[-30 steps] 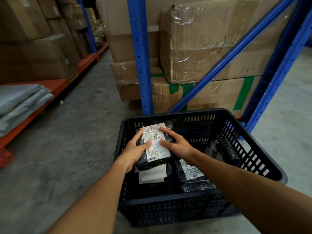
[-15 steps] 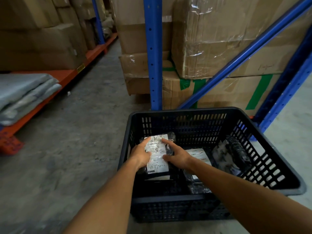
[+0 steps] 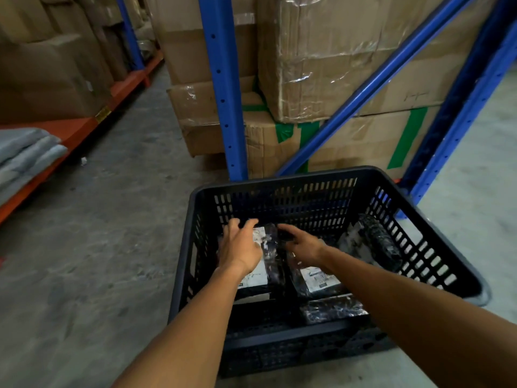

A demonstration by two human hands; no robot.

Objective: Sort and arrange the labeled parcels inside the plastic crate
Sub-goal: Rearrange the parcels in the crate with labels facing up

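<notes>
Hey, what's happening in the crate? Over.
Both hands, left and right, open, on labeled parcel at crate left side. Nothing in the way.

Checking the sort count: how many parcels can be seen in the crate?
4: one under the left hand, one below the right wrist, one nearest the camera, one against the right wall. Others may be hidden.

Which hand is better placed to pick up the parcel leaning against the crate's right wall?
Right. The right hand is nearer the leaning parcel, with open crate floor between them. The left hand lies over the labeled parcel at the left side and would have to cross over.
</notes>
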